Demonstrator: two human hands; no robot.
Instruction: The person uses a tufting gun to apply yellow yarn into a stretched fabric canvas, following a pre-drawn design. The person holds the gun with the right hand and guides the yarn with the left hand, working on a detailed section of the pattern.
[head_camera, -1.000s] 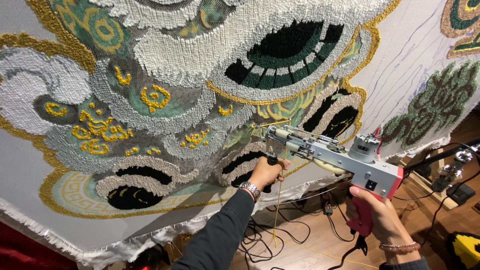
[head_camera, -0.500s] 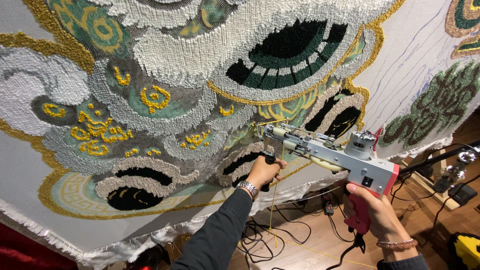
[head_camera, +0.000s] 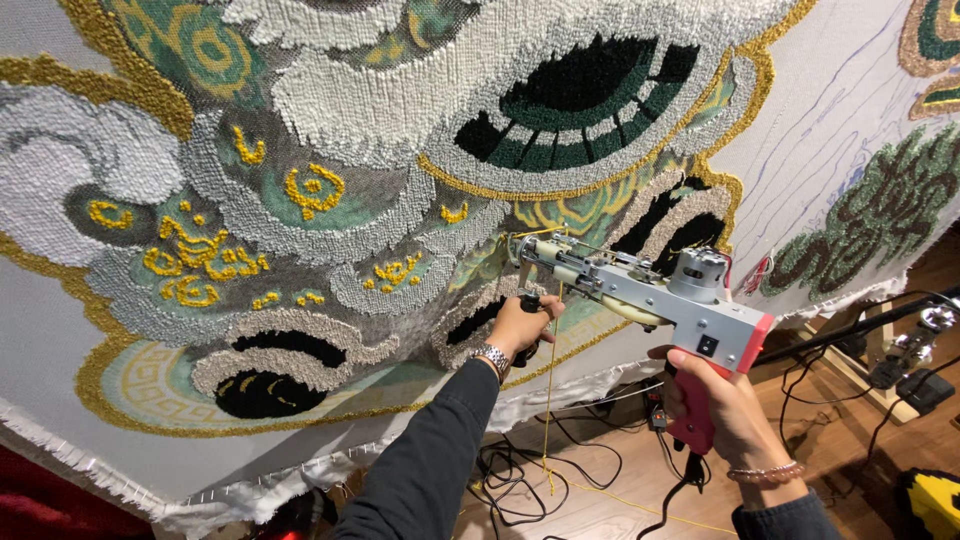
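Both hands grip the tufting gun (head_camera: 640, 290): the left hand (head_camera: 520, 325) is closed round its black front handle, the right hand (head_camera: 715, 405) wrapped round the pink rear grip. Since a second ago the gun has slid slightly left along the stretched cloth (head_camera: 840, 110), its tip now at the yellow-green patch beside the black shapes of the rug design (head_camera: 330, 190). Yellow yarn (head_camera: 548, 400) hangs from the gun toward the cables (head_camera: 520, 470) on the floor. Whether the needle pierces the cloth I cannot quite tell.

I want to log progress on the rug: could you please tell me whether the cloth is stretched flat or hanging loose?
Stretched flat: the cloth shows no folds or sag across its face, though its frayed lower edge hangs a little loose.
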